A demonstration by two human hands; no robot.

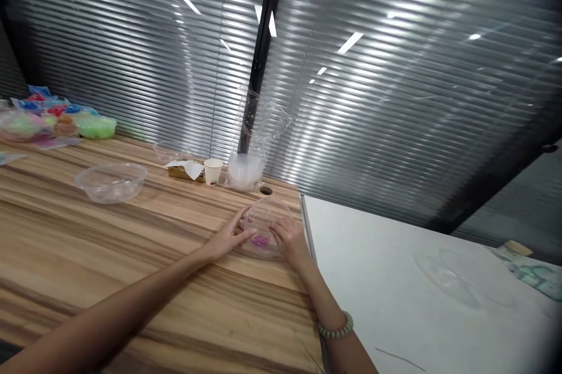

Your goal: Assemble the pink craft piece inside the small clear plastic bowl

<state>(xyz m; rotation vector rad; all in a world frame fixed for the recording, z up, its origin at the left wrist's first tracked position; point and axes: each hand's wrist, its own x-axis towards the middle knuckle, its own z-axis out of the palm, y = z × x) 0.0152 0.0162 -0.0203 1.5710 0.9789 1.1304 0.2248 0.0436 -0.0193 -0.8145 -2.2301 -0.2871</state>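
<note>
A clear plastic bowl [268,205] stands on the wooden table near its right edge, with a small purple clump [260,240] at its bottom. Around the bowl's left side wraps my left hand [228,238], the thumb at the near rim and the fingers behind the wall. My right hand [288,238] is over the bowl's right side, its bent fingers close together and pointing in above the purple clump. Whether those fingertips pinch anything is too small to tell. A beaded bracelet [336,327] circles my right wrist.
Behind the bowl stand a bag of whitish material [246,172], a paper cup [213,171] and a small box with tissue [187,170]. Another clear bowl [112,184] is to the left. Colourful packets [48,110] fill the far left. Clear lids [452,277] lie on the white table [373,245].
</note>
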